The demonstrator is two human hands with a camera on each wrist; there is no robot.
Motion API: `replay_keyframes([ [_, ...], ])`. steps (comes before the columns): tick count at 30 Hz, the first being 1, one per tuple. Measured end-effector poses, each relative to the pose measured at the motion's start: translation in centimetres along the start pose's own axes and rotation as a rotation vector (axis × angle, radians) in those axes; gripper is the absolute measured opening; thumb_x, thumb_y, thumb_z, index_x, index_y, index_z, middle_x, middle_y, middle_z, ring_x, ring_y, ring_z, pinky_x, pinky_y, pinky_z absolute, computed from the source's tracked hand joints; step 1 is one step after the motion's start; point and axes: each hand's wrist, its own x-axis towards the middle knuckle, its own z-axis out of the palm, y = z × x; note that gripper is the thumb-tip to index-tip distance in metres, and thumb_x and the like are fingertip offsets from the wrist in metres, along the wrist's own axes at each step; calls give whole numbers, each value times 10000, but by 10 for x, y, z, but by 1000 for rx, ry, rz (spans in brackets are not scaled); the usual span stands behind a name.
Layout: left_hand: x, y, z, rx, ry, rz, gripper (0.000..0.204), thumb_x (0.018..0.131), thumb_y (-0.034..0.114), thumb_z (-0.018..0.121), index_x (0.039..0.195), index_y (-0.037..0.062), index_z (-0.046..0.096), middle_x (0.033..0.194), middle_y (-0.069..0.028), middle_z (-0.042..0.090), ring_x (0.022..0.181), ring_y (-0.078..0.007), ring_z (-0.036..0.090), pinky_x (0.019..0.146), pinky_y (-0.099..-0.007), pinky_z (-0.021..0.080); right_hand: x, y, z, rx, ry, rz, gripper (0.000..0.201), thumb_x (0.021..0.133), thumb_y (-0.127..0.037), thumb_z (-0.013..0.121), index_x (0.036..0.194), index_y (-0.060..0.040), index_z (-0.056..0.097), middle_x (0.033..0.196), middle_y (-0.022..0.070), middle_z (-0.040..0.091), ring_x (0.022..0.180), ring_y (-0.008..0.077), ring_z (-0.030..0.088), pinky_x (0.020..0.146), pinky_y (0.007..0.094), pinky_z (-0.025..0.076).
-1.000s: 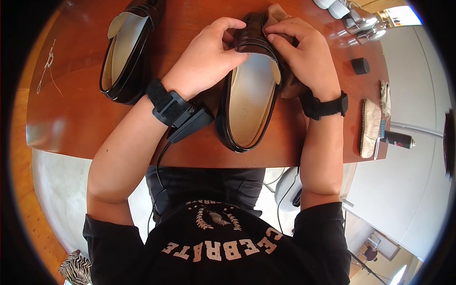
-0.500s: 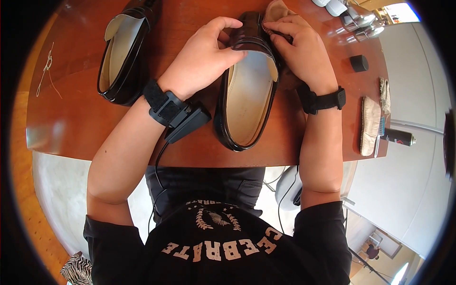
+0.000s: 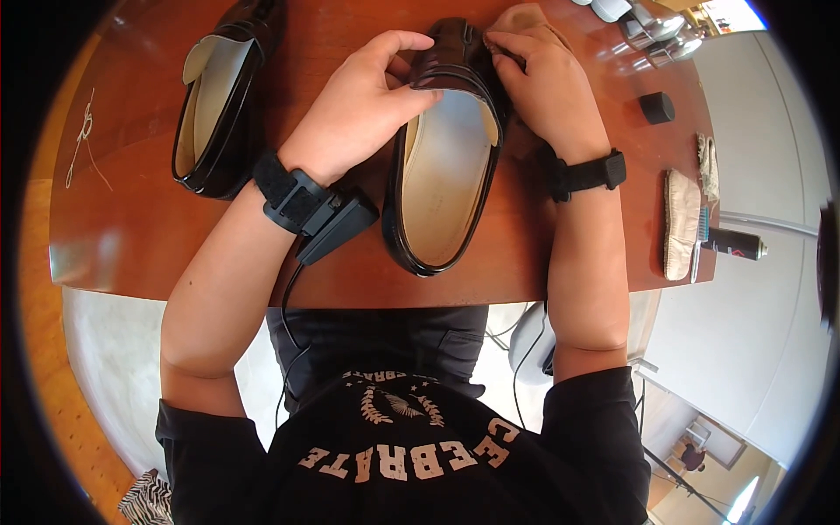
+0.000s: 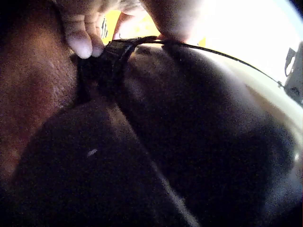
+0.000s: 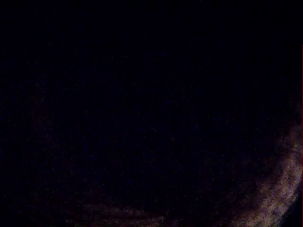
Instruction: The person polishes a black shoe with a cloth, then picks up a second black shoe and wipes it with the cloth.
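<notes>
A dark glossy loafer (image 3: pixel 444 188) lies on the table in the head view, its opening toward the person. My left hand (image 3: pixel 354 109) grips it at the left of the upper, thumb at the edge of the opening. In the left wrist view, fingertips (image 4: pixel 83 46) press against a dark surface. My right hand (image 3: pixel 553 96) pinches a brownish cloth (image 3: pixel 525 17) against the shoe's right side near the toe; part of the cloth hangs beyond the fingers. The right wrist view is almost wholly dark.
A second loafer (image 3: pixel 210 118) lies to the left, with a thin string (image 3: pixel 85 136) beyond it. Rightward are a black cylinder (image 3: pixel 656 108), a beige pad (image 3: pixel 681 225), a brush (image 3: pixel 703 224) and a spray can (image 3: pixel 735 243). Metal items (image 3: pixel 654 35) stand at the back right.
The gripped loafer and both hands have shifted slightly left. The right hand has moved along the shoe's side with the cloth, and more cloth shows above its fingers than in the first frame.
</notes>
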Motion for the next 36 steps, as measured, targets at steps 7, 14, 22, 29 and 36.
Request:
replay_keyframes([
  [7, -1, -2, 1, -15, 7, 5, 534, 907, 148, 722, 1396, 36, 538, 1081, -58, 582, 910, -108, 593, 827, -256, 494, 1, -10, -17, 95, -48, -40, 250, 888, -131, 612, 1076, -72, 767, 1079, 165, 713, 1096, 350, 641, 930, 433, 522],
  [14, -1, 1, 0, -11, 3, -6, 538, 905, 158, 728, 1394, 37, 538, 1091, -61, 575, 903, -108, 587, 829, -256, 492, 1, -3, -3, 49, -28, -13, 292, 920, -126, 616, 1181, -53, 725, 1141, 151, 691, 1082, 347, 655, 928, 403, 514],
  [22, -1, 2, 1, -25, 7, -9, 523, 909, 156, 724, 1386, 40, 546, 1093, -60, 574, 922, -110, 590, 839, -256, 488, -2, -8, -11, 58, -39, 42, 270, 897, -157, 595, 1087, -81, 771, 1051, 176, 730, 1006, 361, 677, 901, 440, 535],
  [29, 0, 2, 1, -13, 11, -10, 507, 923, 173, 706, 1387, 43, 548, 1092, -59, 577, 947, -119, 589, 857, -263, 484, 3, -6, -11, 4, -172, 29, 314, 904, -114, 580, 1166, -51, 740, 1162, 171, 690, 1155, 358, 612, 985, 416, 493],
  [36, 1, -1, 0, -35, -8, -16, 528, 922, 165, 707, 1400, 27, 527, 1100, -65, 581, 957, -120, 592, 859, -265, 488, -1, -6, -11, 105, -63, -70, 235, 837, -92, 606, 989, -36, 776, 1053, 176, 721, 1035, 354, 667, 916, 430, 526],
])
